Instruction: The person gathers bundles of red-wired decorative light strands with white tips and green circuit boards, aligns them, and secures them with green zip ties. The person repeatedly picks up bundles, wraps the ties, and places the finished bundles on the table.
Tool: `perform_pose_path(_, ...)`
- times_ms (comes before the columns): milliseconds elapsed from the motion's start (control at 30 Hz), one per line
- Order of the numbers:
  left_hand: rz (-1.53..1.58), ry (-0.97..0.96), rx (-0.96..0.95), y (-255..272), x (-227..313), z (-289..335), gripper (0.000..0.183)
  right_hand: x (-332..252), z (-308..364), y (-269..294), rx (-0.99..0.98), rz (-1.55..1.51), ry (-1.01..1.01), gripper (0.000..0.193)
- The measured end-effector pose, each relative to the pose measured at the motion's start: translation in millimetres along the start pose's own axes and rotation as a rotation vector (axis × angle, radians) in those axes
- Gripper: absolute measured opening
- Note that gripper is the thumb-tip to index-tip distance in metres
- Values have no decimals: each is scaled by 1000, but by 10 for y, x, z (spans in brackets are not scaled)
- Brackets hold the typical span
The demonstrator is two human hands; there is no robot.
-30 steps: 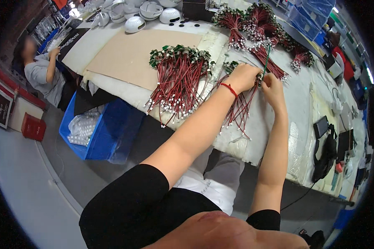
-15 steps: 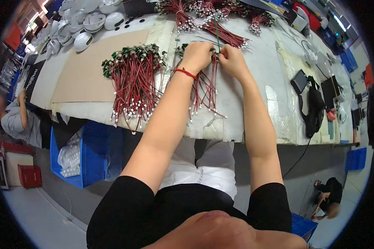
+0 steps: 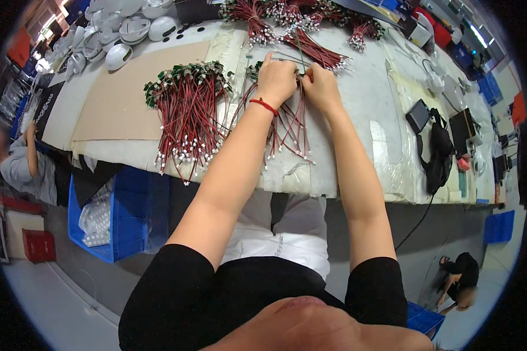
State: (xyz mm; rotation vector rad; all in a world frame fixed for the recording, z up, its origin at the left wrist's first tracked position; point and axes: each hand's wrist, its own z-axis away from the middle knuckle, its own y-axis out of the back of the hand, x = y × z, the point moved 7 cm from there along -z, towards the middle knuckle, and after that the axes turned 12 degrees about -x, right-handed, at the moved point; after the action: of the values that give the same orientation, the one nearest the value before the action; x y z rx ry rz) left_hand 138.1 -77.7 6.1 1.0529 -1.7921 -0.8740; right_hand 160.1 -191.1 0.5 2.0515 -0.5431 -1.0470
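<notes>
My left hand [image 3: 277, 80], with a red string bracelet at its wrist, is closed over the board end of a small bunch of red wire leads [image 3: 288, 130]. Its grip is partly hidden. Close on its right, my right hand [image 3: 322, 88] is closed, thumb and fingertips pinched at the lower end of a thin green tie [image 3: 300, 48]. That tie runs up away from between the two hands. White connectors tip the leads' near ends. Left of my left arm lies a larger pile of the same red leads [image 3: 190, 117], green circuit boards at its far end.
Tied bundles of red leads [image 3: 319, 51] lie at the table's far side. White dome-shaped housings [image 3: 119, 57] crowd the far left, beyond a brown cardboard sheet [image 3: 123, 105]. A black bag [image 3: 440, 149] sits at right. A blue bin [image 3: 120, 216] stands below the left edge.
My right hand has drawn slightly left, closer to my left hand. The green tie's upper part has shifted left. My left index finger now points up more.
</notes>
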Motion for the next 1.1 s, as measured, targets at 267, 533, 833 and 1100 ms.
perform_pose_path(267,132,-18,-185,-33,-8,29,29,390,14,-34,-320,-656,-170,8)
perform_pose_path(533,100,-39,-243,-9,5,37,36,362,-14,-137,-315,-509,-114,12)
perform_pose_path(833,386,-77,229,806,-183,67,35,153,-36,-245,-268,-637,-127,14)
perform_pose_path(1100,170,382,88,884,-287,773,22,172,9,-276,-392,-672,-151,13)
